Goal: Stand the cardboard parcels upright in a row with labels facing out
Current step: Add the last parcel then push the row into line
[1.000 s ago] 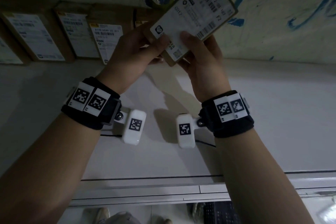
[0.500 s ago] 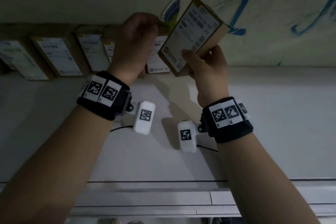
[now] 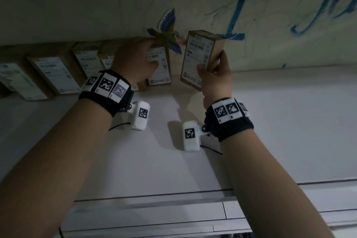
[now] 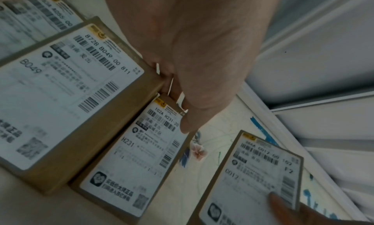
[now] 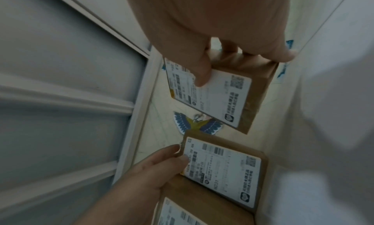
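Observation:
Several cardboard parcels (image 3: 52, 75) with white labels stand in a row against the wall, labels facing me. My left hand (image 3: 143, 58) grips the top of the row's right-end parcel (image 3: 159, 67), thumb on its label (image 4: 131, 161), fingers over its top edge (image 5: 226, 167). My right hand (image 3: 212, 69) holds another labelled parcel (image 3: 199, 58) nearly upright just right of the row, thumb (image 5: 202, 74) on the label and fingers round its side. A gap separates the two parcels (image 4: 253, 180). I cannot tell whether the held one touches the surface.
The parcels stand on a white surface (image 3: 289, 112) that runs on to the right of the held parcel. The wall behind carries a bird sticker (image 3: 168, 31) and blue scribbles (image 3: 237, 6). White panel edges (image 3: 173, 208) run along the near side.
My left hand let go of the held parcel and moved left onto the row's end parcel. My right hand turned its parcel upright and lowered it beside the row.

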A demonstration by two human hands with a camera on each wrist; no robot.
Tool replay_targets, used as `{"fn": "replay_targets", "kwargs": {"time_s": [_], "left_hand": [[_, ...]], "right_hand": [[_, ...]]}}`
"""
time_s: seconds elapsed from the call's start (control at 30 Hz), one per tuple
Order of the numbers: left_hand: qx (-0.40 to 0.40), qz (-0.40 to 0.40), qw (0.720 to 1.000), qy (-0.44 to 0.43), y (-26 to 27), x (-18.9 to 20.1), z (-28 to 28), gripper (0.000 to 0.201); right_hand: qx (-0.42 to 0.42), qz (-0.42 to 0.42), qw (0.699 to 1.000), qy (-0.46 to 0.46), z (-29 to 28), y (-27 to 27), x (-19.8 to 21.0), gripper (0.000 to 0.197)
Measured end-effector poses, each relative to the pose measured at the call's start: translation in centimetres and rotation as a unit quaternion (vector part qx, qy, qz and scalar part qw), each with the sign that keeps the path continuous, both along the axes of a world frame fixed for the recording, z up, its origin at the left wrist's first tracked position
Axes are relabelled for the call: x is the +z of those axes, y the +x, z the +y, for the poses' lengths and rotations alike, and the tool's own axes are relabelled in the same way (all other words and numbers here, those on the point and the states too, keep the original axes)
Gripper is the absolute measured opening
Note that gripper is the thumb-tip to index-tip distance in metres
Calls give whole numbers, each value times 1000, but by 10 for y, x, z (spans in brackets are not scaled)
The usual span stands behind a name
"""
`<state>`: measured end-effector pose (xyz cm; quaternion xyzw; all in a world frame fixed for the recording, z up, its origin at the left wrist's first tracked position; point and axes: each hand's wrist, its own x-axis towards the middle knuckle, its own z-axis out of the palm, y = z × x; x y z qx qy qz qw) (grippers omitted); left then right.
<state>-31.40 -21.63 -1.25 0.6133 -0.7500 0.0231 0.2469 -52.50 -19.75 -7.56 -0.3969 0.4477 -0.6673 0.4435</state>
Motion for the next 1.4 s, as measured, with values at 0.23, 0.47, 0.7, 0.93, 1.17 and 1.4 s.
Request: {"fn": "replay_targets", "kwargs": {"time_s": [0.23,0.47,0.7,0.93,1.17,1.4], "left_hand": [[19,-25,999,-9,2,-6,-2,72],[26,-20,999,-12,-2,-6,1,76],[-35,4,999,-25,14,-14,-11,77],[118,-34,989,-84,44,-1,3,60],[141,-16,987,-77,48,-3,3,47],[139,11,987,-86,54,-12,2,47]], "right_hand": [[67,238,963,111,-47,-4,10,43],[80,353,924,126,-72,15,16,35],[87,390,894,203,-84,10,13,53],[153,341,899,229,-96,-5,24,66],[136,380,892,202,-97,-5,28,104],[149,364,896,205,-85,-9,40,75]]}}
